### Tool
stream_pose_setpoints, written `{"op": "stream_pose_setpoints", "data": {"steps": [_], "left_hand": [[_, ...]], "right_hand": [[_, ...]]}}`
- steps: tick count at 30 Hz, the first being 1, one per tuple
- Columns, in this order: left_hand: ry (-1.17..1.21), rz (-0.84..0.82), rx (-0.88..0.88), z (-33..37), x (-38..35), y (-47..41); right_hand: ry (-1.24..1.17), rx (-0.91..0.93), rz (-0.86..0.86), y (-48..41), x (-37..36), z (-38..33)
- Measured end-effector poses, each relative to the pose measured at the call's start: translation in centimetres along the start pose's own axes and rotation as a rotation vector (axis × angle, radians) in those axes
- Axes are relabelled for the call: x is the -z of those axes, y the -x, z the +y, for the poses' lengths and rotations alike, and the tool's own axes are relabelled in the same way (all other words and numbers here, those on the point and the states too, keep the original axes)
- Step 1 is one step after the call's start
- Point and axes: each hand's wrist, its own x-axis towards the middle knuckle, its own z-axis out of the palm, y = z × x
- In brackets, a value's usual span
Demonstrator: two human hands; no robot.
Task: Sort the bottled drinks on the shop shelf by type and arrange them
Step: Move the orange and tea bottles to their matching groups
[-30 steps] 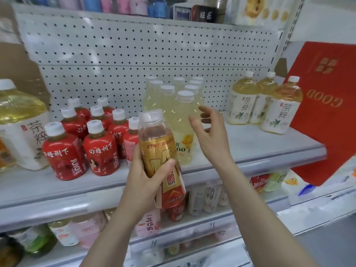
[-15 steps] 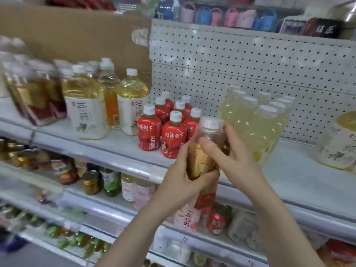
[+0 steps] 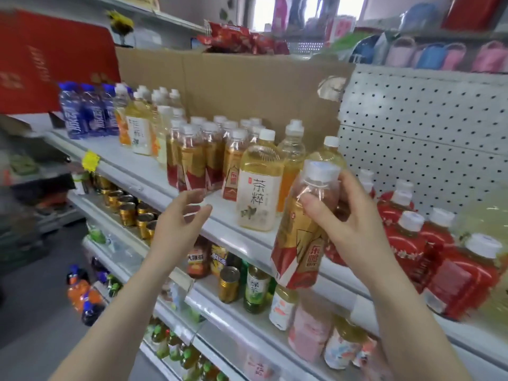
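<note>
I see both forearms bare to the frame's edge, no sleeves; left hand (image 3: 180,220) and right hand (image 3: 347,215) ungloved, without rings.

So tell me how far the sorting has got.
Done: gold bottles stand grouped on the shelf, red ones too. In hand: the right hand holds one gold bottle; the left hand is empty. Left: placing it, and the tea bottle between groups.

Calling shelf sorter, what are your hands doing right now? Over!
Right hand grips gold-and-red labelled clear plastic bottle. Left hand open, empty. Matching gold-and-red bottle group on shelf ahead; tall pale-yellow tea bottle stands between.
</note>
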Motion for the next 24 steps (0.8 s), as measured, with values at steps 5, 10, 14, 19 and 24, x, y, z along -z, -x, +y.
{"op": "stream_pose_setpoints", "data": {"steps": [5, 10, 14, 19, 24], "left_hand": [[-0.099, 0.008, -0.054, -4.3, 5.8, -7.8], [-0.215, -0.068, -0.148, -7.0, 7.5, -14.8], [-0.261, -0.128, -0.234, -7.2, 6.0, -17.4], [-0.242, -0.096, -0.281, -7.1, 4.2, -18.0], [-0.246, -0.079, -0.267, -7.6, 3.5, -18.6]], "right_hand": [[-0.023, 0.001, 0.078, -5.5, -10.8, -1.3], [0.118, -0.034, 0.166, -10.7, -19.6, -0.7], [0.288, -0.080, 0.253, -13.8, -22.5, 1.1], [0.462, -0.114, 0.231, -15.2, -23.1, 3.0], [0.562, -0.101, 0.205, -16.7, -23.6, 3.6]]}}
